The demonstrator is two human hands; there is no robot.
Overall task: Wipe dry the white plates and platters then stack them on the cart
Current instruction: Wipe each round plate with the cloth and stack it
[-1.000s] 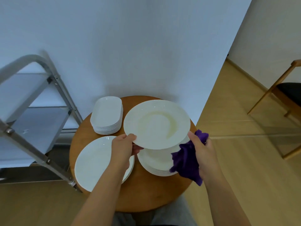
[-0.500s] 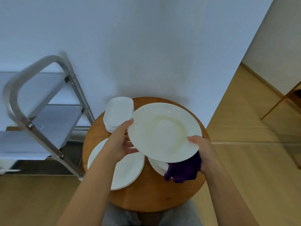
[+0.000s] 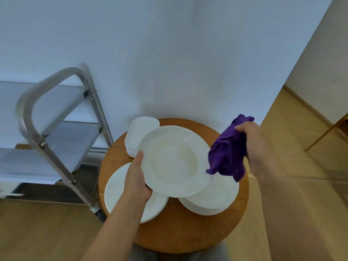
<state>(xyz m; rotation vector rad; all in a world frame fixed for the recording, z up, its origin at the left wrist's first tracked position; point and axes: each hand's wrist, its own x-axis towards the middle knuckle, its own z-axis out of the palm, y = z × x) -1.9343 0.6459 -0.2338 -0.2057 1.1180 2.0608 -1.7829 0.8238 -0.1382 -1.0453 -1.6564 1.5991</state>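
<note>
My left hand (image 3: pixel 138 180) grips the left rim of a white deep plate (image 3: pixel 175 161), holding it above the round wooden table (image 3: pixel 180 234). My right hand (image 3: pixel 258 147) holds a bunched purple cloth (image 3: pixel 228 151) up in the air just right of that plate, apart from it. Under the held plate lie a stack of large flat plates (image 3: pixel 122 193) at the front left, a stack of deep plates (image 3: pixel 214 200) at the front right and a pile of oval platters (image 3: pixel 139 130) at the back.
A steel cart (image 3: pixel 56 140) with grey shelves stands left of the table, its tube handle (image 3: pixel 35 98) nearest me. A white wall rises right behind the table. Wooden floor stretches to the right, where a chair leg (image 3: pixel 327 132) shows at the edge.
My right hand has let go of the plate's right rim and lifted the cloth up to the right. The plate now rests in my left hand alone. The view has shifted.
</note>
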